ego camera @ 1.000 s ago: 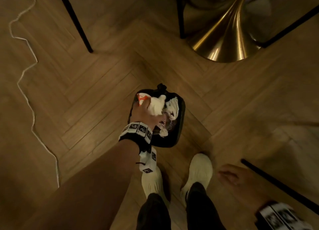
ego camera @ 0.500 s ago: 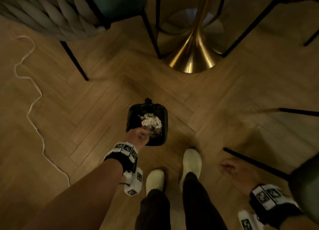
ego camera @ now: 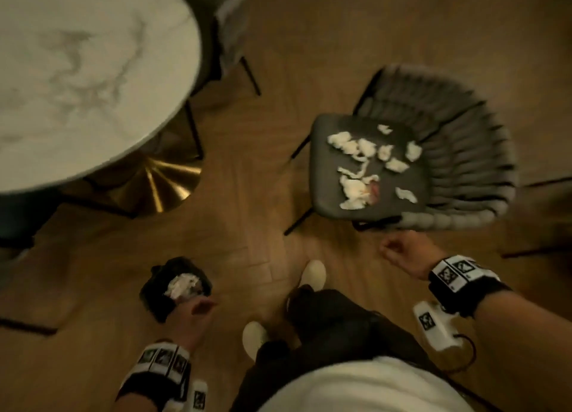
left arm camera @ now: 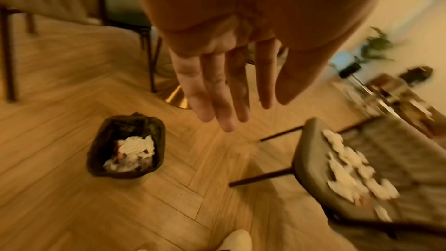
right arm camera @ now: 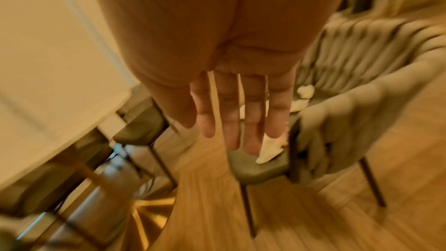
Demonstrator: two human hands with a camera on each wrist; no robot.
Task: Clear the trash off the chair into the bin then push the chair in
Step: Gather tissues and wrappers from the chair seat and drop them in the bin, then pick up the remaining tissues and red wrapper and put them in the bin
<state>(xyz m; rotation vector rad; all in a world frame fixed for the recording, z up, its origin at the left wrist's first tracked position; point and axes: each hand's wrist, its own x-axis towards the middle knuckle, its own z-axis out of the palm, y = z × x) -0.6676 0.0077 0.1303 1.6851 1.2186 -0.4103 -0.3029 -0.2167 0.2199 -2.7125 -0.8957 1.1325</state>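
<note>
Trash (ego camera: 365, 164) lies scattered across the chair (ego camera: 337, 201) seat, w/ bin (ego camera: 154, 297) on floor well off chair's front-left, both left hand (left arm camera: 217, 87) & right hand (right arm camera: 241, 114) empty, fingers straight, prob free for next grab.

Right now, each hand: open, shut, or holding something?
Left hand: open, fingers straight, holding nothing.
Right hand: open, fingers straight, holding nothing.

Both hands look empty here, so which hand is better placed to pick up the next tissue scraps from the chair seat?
Right. The right hand hangs open beside the chair seat's near edge, close to the tissue scraps. The left hand is open over the bin, farther away.
</note>
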